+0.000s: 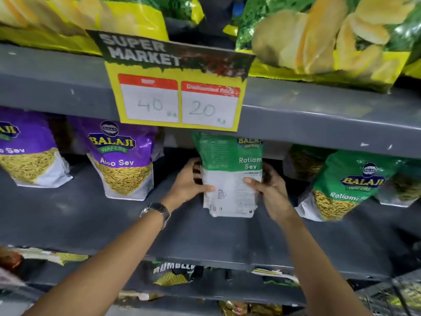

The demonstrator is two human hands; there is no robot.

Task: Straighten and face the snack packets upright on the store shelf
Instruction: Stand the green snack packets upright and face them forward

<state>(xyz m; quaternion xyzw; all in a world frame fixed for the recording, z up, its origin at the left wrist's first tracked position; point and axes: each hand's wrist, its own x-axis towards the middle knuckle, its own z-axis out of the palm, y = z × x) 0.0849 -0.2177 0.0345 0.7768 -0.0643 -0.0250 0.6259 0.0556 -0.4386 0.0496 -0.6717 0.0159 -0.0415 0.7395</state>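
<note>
A green and white Ratlami Sev packet (230, 156) stands upright on the grey middle shelf (193, 233), its printed back side turned toward me. My left hand (189, 181) grips its left edge and my right hand (268, 190) grips its right edge. To the right a second green Ratlami Sev packet (346, 185) leans with its front showing. Two purple Aloo Sev packets (123, 160) (27, 151) stand to the left, fronts showing.
A yellow price card (177, 87) hangs from the upper shelf edge just above the held packet. Large chip bags (323, 37) fill the top shelf. More packets (173, 273) lie on the shelf below. Bare shelf surface lies between the purple and green packets.
</note>
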